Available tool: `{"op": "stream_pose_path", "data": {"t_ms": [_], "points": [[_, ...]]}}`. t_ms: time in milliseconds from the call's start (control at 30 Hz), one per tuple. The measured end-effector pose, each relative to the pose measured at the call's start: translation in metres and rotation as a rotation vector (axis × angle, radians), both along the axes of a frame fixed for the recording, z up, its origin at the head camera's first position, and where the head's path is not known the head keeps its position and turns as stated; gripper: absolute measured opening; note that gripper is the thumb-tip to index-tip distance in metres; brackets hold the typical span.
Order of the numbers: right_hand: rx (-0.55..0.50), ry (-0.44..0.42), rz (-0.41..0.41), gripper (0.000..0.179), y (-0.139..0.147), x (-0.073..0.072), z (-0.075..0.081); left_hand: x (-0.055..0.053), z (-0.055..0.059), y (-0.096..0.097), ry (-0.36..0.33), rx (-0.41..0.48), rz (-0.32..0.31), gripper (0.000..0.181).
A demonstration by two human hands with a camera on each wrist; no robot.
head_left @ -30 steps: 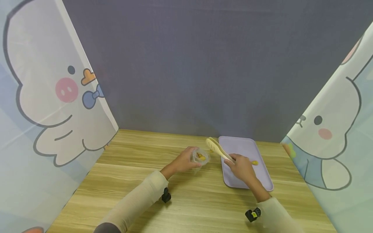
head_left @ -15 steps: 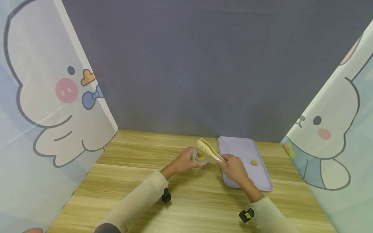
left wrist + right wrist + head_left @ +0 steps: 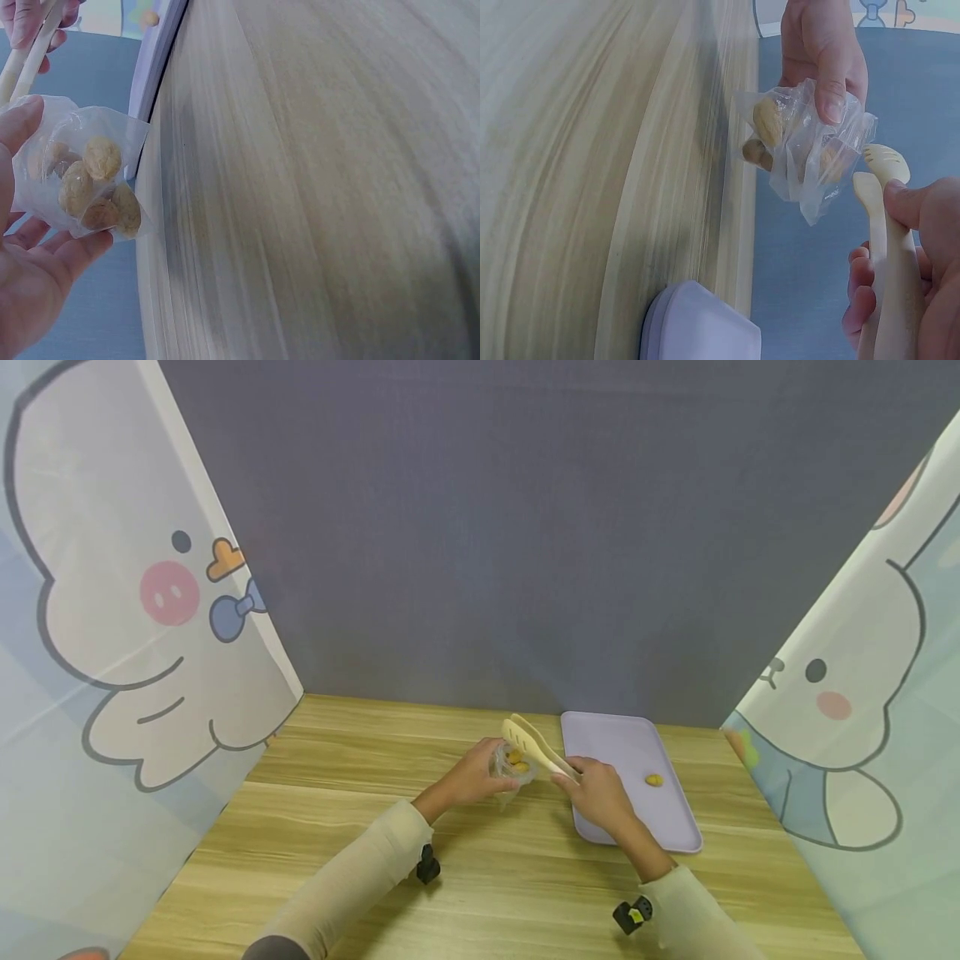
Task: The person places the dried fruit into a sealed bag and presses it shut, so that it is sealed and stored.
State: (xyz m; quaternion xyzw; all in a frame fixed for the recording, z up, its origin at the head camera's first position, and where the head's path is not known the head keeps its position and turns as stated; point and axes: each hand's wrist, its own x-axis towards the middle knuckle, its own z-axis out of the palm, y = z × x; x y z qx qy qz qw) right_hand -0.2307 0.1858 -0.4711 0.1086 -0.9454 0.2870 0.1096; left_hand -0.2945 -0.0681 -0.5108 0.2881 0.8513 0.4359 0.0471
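Note:
My left hand (image 3: 478, 772) holds a small clear plastic bag (image 3: 120, 127), its thumb on one side and fingers on the other. Inside sit several tan, wrinkled, walnut-like pieces (image 3: 103, 157). My right hand (image 3: 606, 795) grips cream-coloured tongs (image 3: 534, 750) with a slotted head. The tong tips are at the bag's mouth, slightly parted; in the right wrist view nothing shows between them. A single walnut-like piece (image 3: 654, 780) lies on the lilac tray (image 3: 611, 739), to the right of the right hand.
The wood-grain table (image 3: 360, 752) reaches back to a grey panel (image 3: 465, 543). Cartoon-printed panels (image 3: 82, 652) stand at both sides. The tray lies at the right rear of the table, partly beneath my right hand and forearm.
My right hand has moved left from over the tray, bringing the tongs to the bag. The piece on the tray is now fully uncovered. My left hand has stayed put.

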Motion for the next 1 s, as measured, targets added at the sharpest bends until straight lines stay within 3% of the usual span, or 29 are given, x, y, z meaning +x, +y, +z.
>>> {"op": "stream_pose_path", "data": {"t_ms": [533, 1000], "points": [[0.007, -0.038, -0.045, 0.037, 0.033, 0.001, -0.003, 0.002, 0.001, -0.002, -0.015, -0.036, 0.025, 0.082], [0.072, 0.015, -0.110, 0.040, 0.068, 0.007, -0.007, 0.002, 0.001, -0.003, 0.002, -0.051, 0.034, 0.079]]}}
